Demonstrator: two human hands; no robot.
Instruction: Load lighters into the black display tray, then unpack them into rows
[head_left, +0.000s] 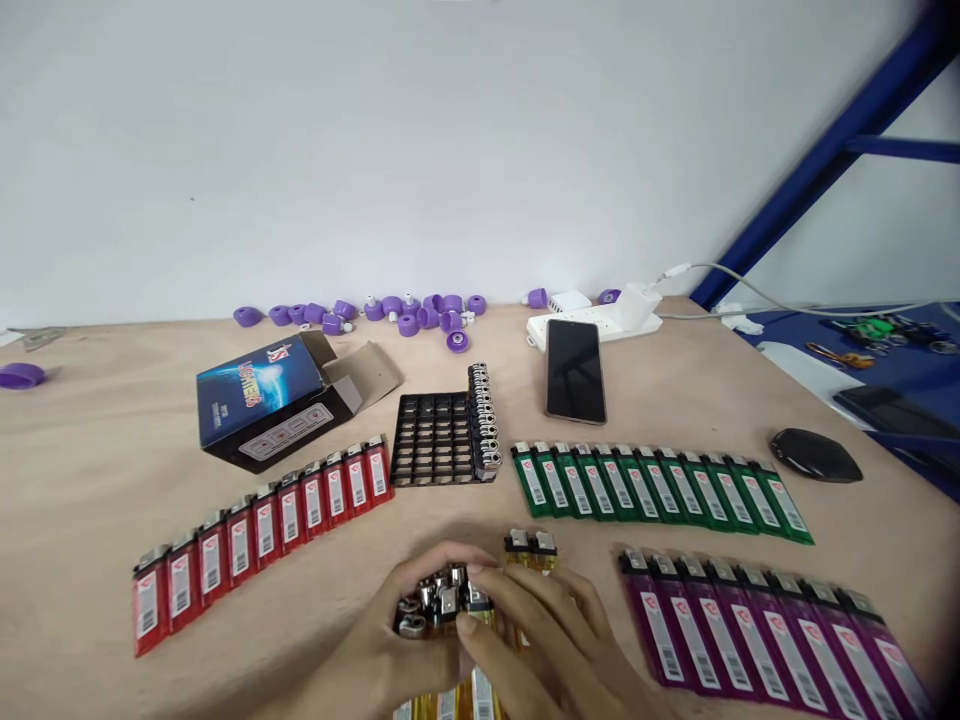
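At the front of the table my left hand curls around a bunch of yellow lighters, whose metal tops show between thumb and fingers. My right hand lies against the same bunch from the right, its bent fingertips on a lighter near the tops. Just beyond the right fingers two more yellow lighters show their tops; their lower parts are hidden by that hand. Red lighters lie in a slanted row to the left. Green lighters and purple lighters form rows on the right.
Behind the hands lies a black grid tray, with lighters standing along its right side. An opened lighter box is left of it. Farther back are a phone, a power strip and purple caps. A black mouse sits right.
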